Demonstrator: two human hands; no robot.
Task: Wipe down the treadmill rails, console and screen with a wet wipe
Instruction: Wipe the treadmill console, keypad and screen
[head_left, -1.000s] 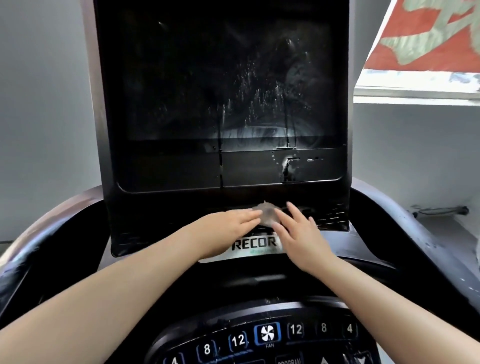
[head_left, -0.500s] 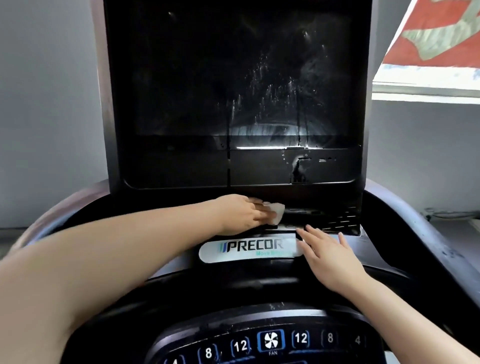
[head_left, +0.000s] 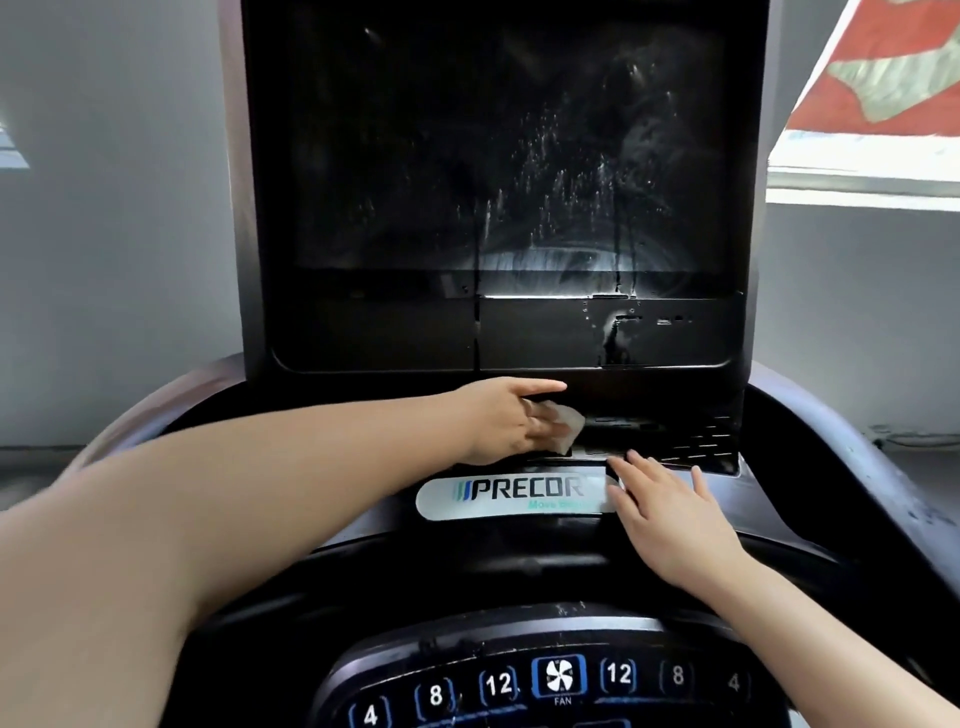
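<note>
1. We see our left hand (head_left: 506, 421) reaching across to the recessed black ledge just below the screen housing, its forefinger stretched straight out while thumb and lower fingers pinch a small crumpled white wet wipe (head_left: 567, 427)
2. The wipe sits pressed against the ledge, directly above the silver oval PRECOR nameplate (head_left: 511, 497) and left of the black slotted vent grille (head_left: 704, 439)
3. Our right hand (head_left: 670, 514) lies flat with relaxed, spread fingers on the dark plastic console (head_left: 779, 499), holding nothing; its fingertips touch the right end of the nameplate
4. Above, the large dark glass screen (head_left: 498, 156) is speckled with droplets and thin vertical drip lines, with a pale smeared arc along its lower edge
5. A wet patch marks the glossy black panel (head_left: 613, 335) under the screen, toward the right
6. At the bottom, the curved keypad shows a blue-lit FAN button (head_left: 560, 675) between numbered keys 4, 8 and 12 on either side
7. A curved dark rail (head_left: 852, 457) sweeps down on the right
</note>
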